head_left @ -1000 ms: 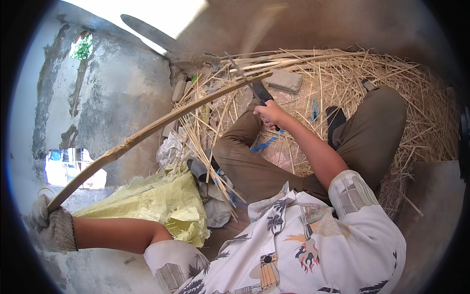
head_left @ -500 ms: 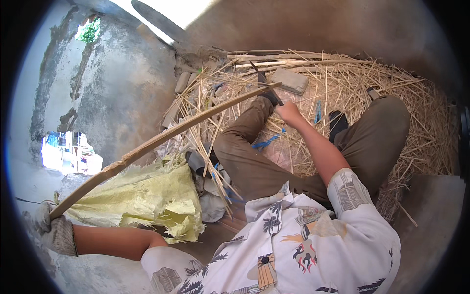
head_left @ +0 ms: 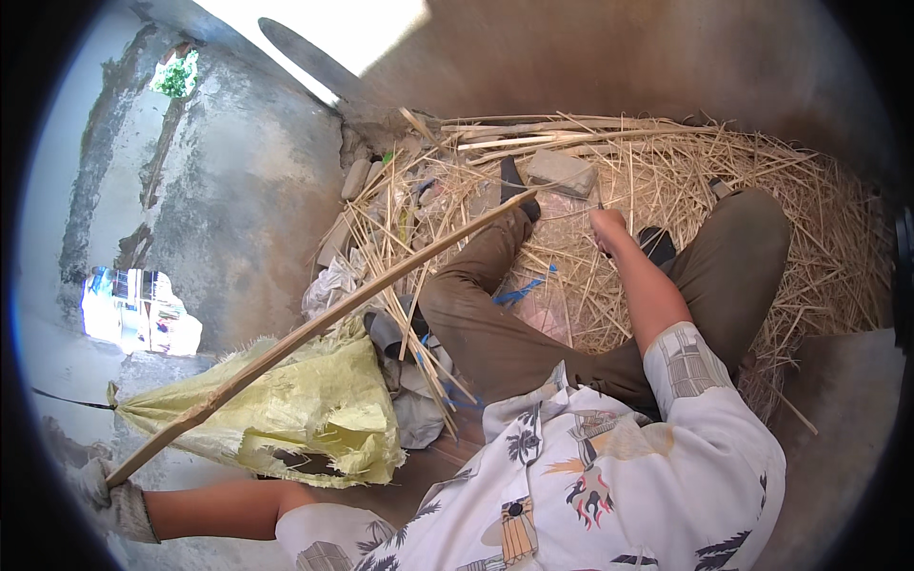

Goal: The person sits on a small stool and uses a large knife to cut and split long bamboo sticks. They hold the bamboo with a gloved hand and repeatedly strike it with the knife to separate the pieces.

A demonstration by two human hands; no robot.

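Note:
My left hand (head_left: 109, 497), in a grey knitted glove, is closed round the lower end of a long bamboo strip (head_left: 328, 317). From there the strip slants up and right across the view, its far tip close to my left foot (head_left: 517, 187). To the right of that tip, my bare right hand (head_left: 607, 230) is closed on a knife (head_left: 600, 197). Little of the knife shows now; its dark blade is plainer in the earlier frame. The blade stands apart from the bamboo strip.
Bamboo shavings (head_left: 819, 228) cover the floor round my legs. A grey brick (head_left: 562, 172) lies past my left foot. Below the bamboo strip spreads a torn yellow woven sack (head_left: 324, 409). Walls rise at the left and far side; blue strips (head_left: 522, 288) lie between my legs.
My right hand has moved right and slightly nearer with the knife, away from the bamboo strip's tip. My left hand and the strip sit lower in the view.

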